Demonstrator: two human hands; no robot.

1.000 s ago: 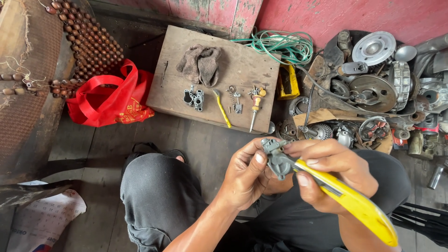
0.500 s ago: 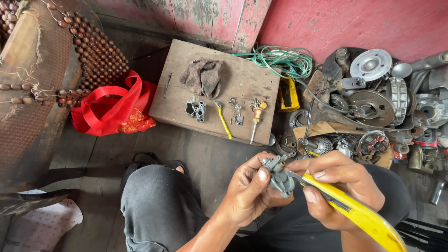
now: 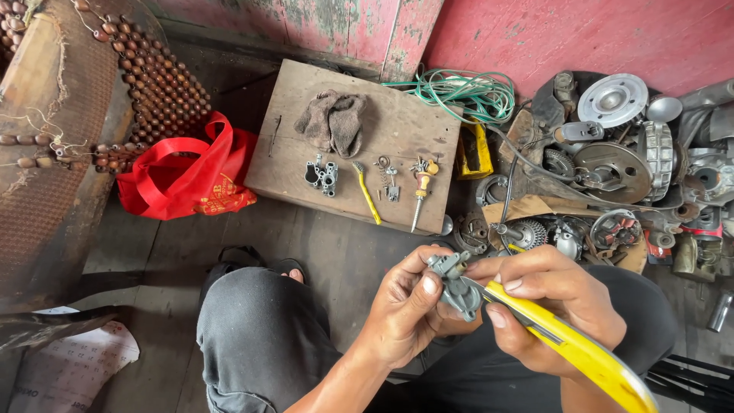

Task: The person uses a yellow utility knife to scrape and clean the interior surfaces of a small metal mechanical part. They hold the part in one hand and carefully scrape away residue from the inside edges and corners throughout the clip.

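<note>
From the head camera, your left hand pinches a small grey cast-metal part near your knees. Your right hand grips a yellow-handled utility knife, its tip touching that part. Far off, a wooden board carries a grey rag.

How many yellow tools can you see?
2. One is the yellow utility knife held in the right hand, against the small grey metal part that the left hand holds. The other is the yellow toothbrush on the wooden board. The parts pile may hide more.
</note>
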